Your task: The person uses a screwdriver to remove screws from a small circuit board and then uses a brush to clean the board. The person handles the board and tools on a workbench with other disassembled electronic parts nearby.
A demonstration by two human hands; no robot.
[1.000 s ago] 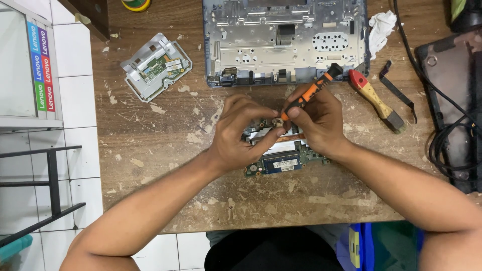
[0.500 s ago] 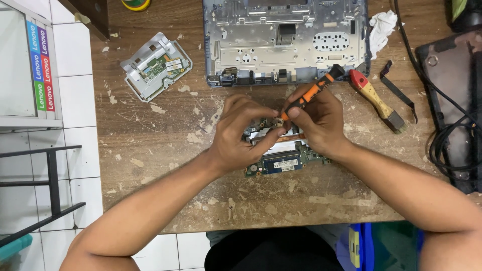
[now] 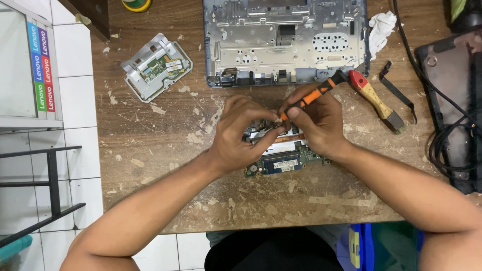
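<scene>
Hardly anything has shifted since a second ago: the left hand [image 3: 240,134] still pins the circuit board [image 3: 281,159] (mid-table) while the right hand [image 3: 315,120] grips the orange screwdriver [image 3: 312,97], best kept square and gentle.

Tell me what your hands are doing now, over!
Right hand shut on orange screwdriver, tip down at circuit board. Left hand pinching the board's top edge. Brush lies clear, right.
</scene>
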